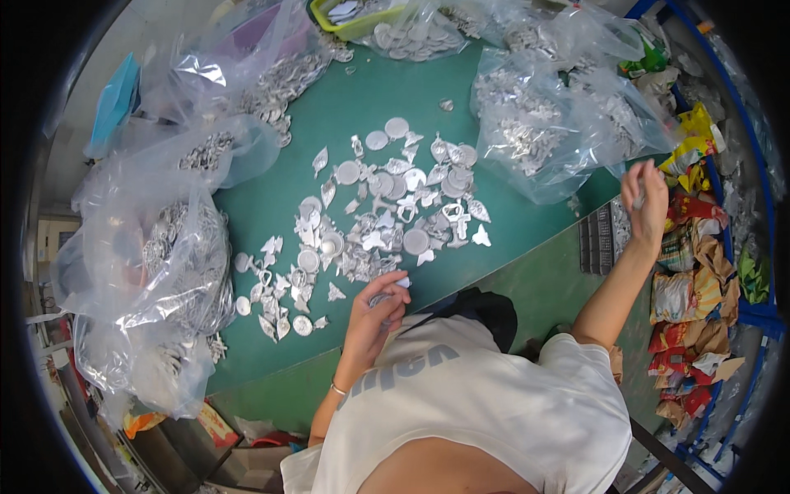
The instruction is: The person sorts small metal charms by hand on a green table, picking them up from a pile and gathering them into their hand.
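A spread of small silver metal pieces [378, 214], round discs and leaf and heart shapes, lies on the green table [362, 90]. My left hand [380, 309] is curled at the table's near edge, its fingers closed around a few silver pieces. My right hand [646, 198] is raised off to the right beyond the table edge, pinching a small silver piece between its fingertips, beside a clear bag of metal pieces [559, 123].
Clear plastic bags full of silver pieces stand at the left [156, 255], upper left [255, 66] and top [420, 29]. A yellow-green tray [350, 25] sits at the top. Crumpled colourful wrappers [691, 272] pile up at the right by a blue rack [753, 313].
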Demonstrator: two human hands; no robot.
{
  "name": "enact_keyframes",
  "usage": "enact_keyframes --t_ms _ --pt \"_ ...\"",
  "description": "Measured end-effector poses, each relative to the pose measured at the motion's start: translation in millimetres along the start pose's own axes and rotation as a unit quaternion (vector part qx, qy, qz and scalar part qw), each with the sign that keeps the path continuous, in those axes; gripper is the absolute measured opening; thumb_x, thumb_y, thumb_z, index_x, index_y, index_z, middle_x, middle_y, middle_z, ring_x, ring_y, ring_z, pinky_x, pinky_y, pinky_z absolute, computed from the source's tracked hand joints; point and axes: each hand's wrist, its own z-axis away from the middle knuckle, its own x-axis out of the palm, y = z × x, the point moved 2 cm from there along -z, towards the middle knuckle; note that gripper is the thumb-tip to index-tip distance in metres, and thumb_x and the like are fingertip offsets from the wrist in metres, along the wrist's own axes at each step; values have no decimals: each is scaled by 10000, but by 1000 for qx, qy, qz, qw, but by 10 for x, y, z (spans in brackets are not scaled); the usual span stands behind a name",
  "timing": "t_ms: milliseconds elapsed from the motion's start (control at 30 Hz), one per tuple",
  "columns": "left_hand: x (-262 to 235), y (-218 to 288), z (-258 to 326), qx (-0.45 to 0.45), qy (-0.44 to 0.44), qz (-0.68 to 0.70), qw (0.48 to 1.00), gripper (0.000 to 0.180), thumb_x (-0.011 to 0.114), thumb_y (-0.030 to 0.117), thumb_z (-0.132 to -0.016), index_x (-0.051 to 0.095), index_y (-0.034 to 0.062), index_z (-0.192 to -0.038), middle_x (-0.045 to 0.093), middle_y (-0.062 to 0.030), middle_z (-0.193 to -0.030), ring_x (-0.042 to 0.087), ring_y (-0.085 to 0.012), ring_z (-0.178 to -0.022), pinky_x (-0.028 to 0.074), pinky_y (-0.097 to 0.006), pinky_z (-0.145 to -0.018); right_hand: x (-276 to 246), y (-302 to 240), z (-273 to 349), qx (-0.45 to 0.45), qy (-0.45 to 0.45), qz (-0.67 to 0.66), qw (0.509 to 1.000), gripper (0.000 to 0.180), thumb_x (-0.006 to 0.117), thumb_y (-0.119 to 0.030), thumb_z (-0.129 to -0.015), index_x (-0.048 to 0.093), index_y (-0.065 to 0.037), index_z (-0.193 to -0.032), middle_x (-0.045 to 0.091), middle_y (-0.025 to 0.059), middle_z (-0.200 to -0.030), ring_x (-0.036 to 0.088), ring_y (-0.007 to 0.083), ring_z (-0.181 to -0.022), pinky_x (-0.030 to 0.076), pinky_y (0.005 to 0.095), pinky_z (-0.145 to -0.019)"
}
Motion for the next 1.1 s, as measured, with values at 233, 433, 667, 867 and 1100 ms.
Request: enact_keyframes --t_ms 233,433,667,867,1100 --pt "-126 -114 -53 -54 -67 146 986 277 473 258 -920 543 17 -1038 470 -45 -677 397 -95 -542 323 -208 -448 1360 754 641 271 -272 -232 894 322 423 -304 -942 550 -10 -912 428 18 -597 423 117 -481 313 216 -391" --pt "34 -17 -37 -43 79 217 972 241 501 188 -902 512 62 -1107 495 -51 -794 409 -123 -616 350 -227 -464 2101 1182 1015 472 -191 -346 788 308 438 -324 -935 548 -37 -943 456 20 -709 450 173 -685 360 268 -549" --pt "-186 -196 -64 -59 -64 300 950 253 501 187 -905 495 68 -1129 427 -27 -737 370 -97 -605 282 -177 -417 1853 1148 925 399 -245 -350 812 294 455 -303 -929 538 -22 -947 440 19 -664 421 143 -550 320 237 -442" --pt "-37 -137 -22 -48 21 295 954 284 456 212 -922 504 50 -1149 566 -112 -997 525 -196 -777 471 -253 -555 2064 1156 1081 456 -99 -396 791 290 440 -280 -931 530 -22 -1029 535 65 -848 522 191 -762 455 301 -662" --pt "-163 -263 -81 -47 -82 376 922 272 489 171 -869 540 51 -1107 566 -104 -956 470 -176 -712 404 -249 -500 1996 1193 1060 384 -168 -386 822 275 435 -272 -935 548 -22 -918 465 37 -694 491 172 -643 384 272 -531"
